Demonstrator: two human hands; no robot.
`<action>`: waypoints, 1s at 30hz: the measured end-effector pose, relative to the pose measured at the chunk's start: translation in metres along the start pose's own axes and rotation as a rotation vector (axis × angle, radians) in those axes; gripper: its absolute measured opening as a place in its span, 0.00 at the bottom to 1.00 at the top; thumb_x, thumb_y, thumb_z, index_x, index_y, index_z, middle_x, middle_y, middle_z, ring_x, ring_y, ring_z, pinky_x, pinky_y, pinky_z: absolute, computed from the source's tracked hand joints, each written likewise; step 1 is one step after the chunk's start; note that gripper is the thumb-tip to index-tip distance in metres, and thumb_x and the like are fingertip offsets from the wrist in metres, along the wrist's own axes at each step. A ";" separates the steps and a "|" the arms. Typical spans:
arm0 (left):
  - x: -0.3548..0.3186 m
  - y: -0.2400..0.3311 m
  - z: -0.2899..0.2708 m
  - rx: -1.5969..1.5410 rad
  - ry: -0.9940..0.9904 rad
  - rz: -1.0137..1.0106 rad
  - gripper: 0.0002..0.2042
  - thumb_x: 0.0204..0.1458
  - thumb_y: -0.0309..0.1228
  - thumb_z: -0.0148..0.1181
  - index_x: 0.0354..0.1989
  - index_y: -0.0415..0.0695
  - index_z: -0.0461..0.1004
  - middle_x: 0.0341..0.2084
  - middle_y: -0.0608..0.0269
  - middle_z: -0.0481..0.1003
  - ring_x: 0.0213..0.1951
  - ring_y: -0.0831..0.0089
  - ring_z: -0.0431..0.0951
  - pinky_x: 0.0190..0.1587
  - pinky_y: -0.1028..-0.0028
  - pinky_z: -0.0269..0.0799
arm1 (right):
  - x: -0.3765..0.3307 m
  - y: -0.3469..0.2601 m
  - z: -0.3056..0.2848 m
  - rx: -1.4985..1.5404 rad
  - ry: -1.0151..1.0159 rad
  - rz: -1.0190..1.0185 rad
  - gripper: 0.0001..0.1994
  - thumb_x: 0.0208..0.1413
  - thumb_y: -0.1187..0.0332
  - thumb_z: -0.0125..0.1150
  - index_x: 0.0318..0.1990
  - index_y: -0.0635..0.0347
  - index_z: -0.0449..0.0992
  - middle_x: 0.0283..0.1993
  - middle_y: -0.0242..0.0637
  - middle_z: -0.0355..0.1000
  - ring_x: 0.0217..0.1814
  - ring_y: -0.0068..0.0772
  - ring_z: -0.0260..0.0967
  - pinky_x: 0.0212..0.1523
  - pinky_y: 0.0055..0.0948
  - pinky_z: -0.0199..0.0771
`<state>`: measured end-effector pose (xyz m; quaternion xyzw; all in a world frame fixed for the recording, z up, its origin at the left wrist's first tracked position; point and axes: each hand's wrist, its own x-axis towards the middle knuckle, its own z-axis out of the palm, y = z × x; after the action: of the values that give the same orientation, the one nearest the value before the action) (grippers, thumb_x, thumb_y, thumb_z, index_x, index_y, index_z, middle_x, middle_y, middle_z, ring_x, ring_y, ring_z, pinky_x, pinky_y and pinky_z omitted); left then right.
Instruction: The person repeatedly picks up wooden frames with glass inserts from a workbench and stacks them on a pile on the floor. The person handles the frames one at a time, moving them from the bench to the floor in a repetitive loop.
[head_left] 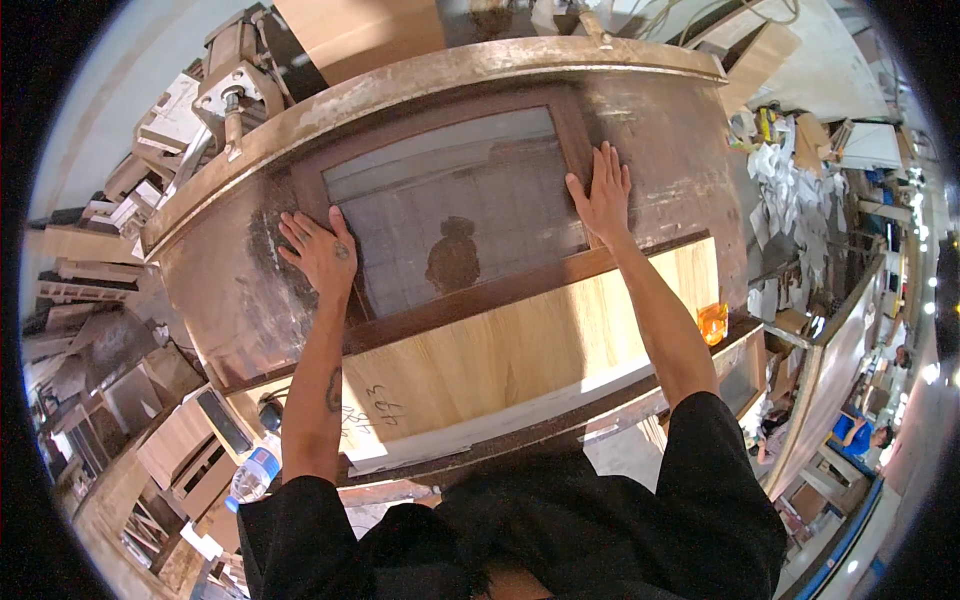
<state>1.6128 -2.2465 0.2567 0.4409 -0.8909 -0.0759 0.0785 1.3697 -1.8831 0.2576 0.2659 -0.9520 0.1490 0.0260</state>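
A dark brown wooden door frame [577, 160] with a glass panel [470, 180] lies flat on a worn brown workbench [670, 140]. The glass reflects a dark silhouette. My left hand [325, 255] rests flat at the frame's left side, fingers spread and pointing up and left. On the right side, my right hand [604, 200] lies along the frame with fingers stretched out and thumb apart. Neither hand grasps anything. Nearer to me than the frame, a pale wood panel [520, 345] with handwritten marks stretches across beneath my forearms.
A long metal bar [440, 75] borders the bench's far edge, with a metal cylinder clamp [235, 100] behind it at left. A water bottle [256, 472] stands at lower left. An orange item [712, 324] sits by the panel's right end. Paper scraps [790, 190] pile up on the right.
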 end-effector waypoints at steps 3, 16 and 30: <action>0.001 -0.002 0.002 -0.010 0.013 0.021 0.39 0.61 0.56 0.31 0.64 0.26 0.49 0.67 0.37 0.44 0.69 0.45 0.40 0.65 0.42 0.34 | 0.004 0.007 0.003 0.064 0.013 -0.021 0.40 0.57 0.39 0.46 0.65 0.65 0.54 0.72 0.50 0.43 0.75 0.48 0.37 0.71 0.51 0.31; 0.001 -0.007 0.004 -0.037 0.024 -0.004 0.40 0.60 0.57 0.33 0.64 0.27 0.49 0.67 0.37 0.45 0.69 0.46 0.41 0.66 0.43 0.34 | 0.003 0.008 0.002 0.218 -0.026 0.041 0.41 0.52 0.37 0.52 0.66 0.60 0.58 0.73 0.48 0.43 0.76 0.45 0.35 0.71 0.48 0.28; -0.014 -0.030 -0.096 -0.993 0.023 -0.002 0.35 0.56 0.43 0.58 0.65 0.34 0.52 0.61 0.50 0.60 0.60 0.60 0.61 0.61 0.66 0.55 | -0.016 -0.029 -0.115 1.382 0.140 0.166 0.23 0.57 0.75 0.58 0.60 0.69 0.65 0.58 0.38 0.68 0.58 0.26 0.64 0.60 0.24 0.58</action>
<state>1.6640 -2.2594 0.3433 0.3522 -0.7458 -0.4861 0.2888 1.3948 -1.8643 0.3725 0.1377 -0.6524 0.7386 -0.0991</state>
